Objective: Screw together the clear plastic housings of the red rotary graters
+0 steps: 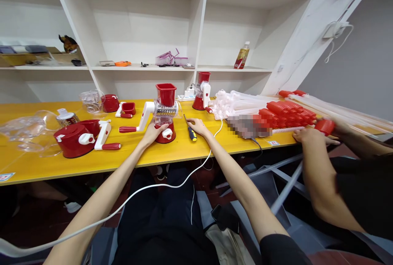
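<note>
- One red and white grater stands upright on the yellow tabletop, and it looks put together: red cup on top, metal drum in the middle, white crank on the side.
- Its red foot touches the left hand, which wraps loosely around the bottom of it and holds it steady.
- Just beside the right hand, on the side toward the left hand, lies a screwdriver with a yellow and black handle.
- That right hand lies flat and relaxed on the tabletop, with its fingertips at the screwdriver but not closed around it, so I think the tool is not picked up yet.
- Farther out from the left hand lies another grater on its side, and it looks only half built, so I think more work is left.
- Beyond that, loose bits wait: a red cup part, a clear bowl and a metal drum.
- Behind the right hand, a second finished grater stands near the shelf.
- Well past the right hand, another person's hand touches a pile of red and white parts.
- A white cable hangs down between the two arms.
</note>
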Demonstrator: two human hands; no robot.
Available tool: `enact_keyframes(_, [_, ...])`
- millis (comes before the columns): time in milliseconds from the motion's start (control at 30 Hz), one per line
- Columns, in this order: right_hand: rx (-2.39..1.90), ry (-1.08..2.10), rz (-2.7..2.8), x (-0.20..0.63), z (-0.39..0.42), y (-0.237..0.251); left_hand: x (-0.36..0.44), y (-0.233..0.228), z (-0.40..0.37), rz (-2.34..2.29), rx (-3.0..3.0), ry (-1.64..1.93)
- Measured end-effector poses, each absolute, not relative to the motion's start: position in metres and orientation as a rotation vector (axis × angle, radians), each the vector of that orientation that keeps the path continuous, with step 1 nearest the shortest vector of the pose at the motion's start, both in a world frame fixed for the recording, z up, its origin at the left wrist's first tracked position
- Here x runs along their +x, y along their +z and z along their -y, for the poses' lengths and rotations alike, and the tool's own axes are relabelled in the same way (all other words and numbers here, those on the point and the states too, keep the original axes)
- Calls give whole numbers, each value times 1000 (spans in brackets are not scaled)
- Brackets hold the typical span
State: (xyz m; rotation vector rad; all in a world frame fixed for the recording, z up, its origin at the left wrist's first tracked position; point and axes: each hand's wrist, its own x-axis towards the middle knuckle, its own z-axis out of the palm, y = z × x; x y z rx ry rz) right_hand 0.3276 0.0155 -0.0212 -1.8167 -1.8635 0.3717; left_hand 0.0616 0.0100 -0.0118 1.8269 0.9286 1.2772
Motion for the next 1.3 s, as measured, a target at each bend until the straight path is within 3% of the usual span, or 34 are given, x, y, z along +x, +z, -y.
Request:
enact_keyframes(633, [-1770, 369, 1844, 329, -17, -28, 37, -31, 18, -919, 1893, 1192])
enact_keyframes(1300, [-1771, 354, 1841, 330, -20, -33, 47, -20, 19, -985, 2002, 1167])
